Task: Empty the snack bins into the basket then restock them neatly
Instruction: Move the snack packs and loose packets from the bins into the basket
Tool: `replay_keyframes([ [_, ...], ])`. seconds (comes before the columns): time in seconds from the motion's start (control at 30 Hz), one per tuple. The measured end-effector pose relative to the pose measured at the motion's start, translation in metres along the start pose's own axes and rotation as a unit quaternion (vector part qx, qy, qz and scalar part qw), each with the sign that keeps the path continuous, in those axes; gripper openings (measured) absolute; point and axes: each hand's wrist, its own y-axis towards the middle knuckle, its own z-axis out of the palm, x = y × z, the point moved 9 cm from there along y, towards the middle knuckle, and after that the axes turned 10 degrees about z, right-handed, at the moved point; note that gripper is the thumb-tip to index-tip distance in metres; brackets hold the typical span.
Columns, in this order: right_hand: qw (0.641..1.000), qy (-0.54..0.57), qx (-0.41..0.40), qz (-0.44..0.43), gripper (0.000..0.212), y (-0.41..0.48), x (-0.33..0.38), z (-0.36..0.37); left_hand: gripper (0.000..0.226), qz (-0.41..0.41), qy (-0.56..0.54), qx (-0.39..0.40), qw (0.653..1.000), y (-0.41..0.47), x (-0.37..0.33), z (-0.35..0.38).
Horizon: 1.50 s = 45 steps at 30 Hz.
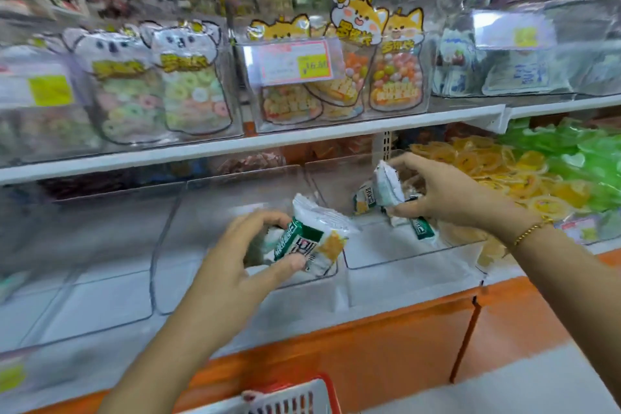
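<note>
- While both hands work the lower shelf, the far-left bin (84, 262) sits at 9 o'clock of my left hand. It is clear plastic and too blurred for me to read any contents.
- Left hand (242, 259): fingers and thumb are clamped round a small stack of packets (312, 239), held over the front lip of the middle bin (201, 228).
- Look of the stack: white film, a green band with white lettering, a yellow picture at one corner, and a crimped seam on top. Its long axis runs roughly 11 to 5. I judge the film light and slippery, so it is likely to fan out if my grip eases.
- Basket (302, 397): only its red-and-white rim shows, at the bottom edge. It lies at 6 o'clock of my left hand and about 7 o'clock of my right. The left hand is the nearer, so its drop looks like a straight pull down and toward me.
- Right bin (403, 255): a few matching packets lie inside, one beside my fingers (361, 202) and one green-ended below my palm (424, 228).
- Right hand (447, 191): inside that bin, at 2 o'clock of my left hand. Thumb and fingers pinch another packet (389, 186), held on edge.
- Yellow sweets (504, 171) are heaped at 3 o'clock of the right hand, in the neighbouring bin.
</note>
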Motion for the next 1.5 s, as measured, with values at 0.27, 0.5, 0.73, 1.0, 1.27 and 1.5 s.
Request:
replay_keyframes([
  [0.27,0.977,0.012,0.203,-0.068,0.064,-0.092,0.088,0.114,0.027,-0.169,-0.041,-0.035,0.984,-0.134,0.064,-0.022],
  [0.5,0.904,-0.11,0.412,-0.024,0.069,-0.171,0.06,0.319,0.018,-0.358,0.033,0.075,0.93,-0.258,0.149,0.012],
  [0.73,0.906,-0.122,0.406,-0.017,0.056,-0.171,0.052,0.314,0.031,-0.374,0.103,0.171,0.906,-0.254,0.152,0.026],
  [1.0,0.928,-0.028,0.37,0.038,0.032,-0.088,0.033,0.131,0.031,-0.051,0.182,0.039,0.981,-0.052,0.029,0.011],
  [1.27,0.981,-0.122,-0.042,0.143,0.021,0.016,-0.1,0.026,0.014,0.131,0.15,0.134,0.971,0.095,0.005,0.101],
  [1.5,0.971,-0.151,0.096,0.159,0.069,0.097,-0.139,0.078,0.051,0.063,0.244,0.299,0.921,0.195,0.076,0.184],
])
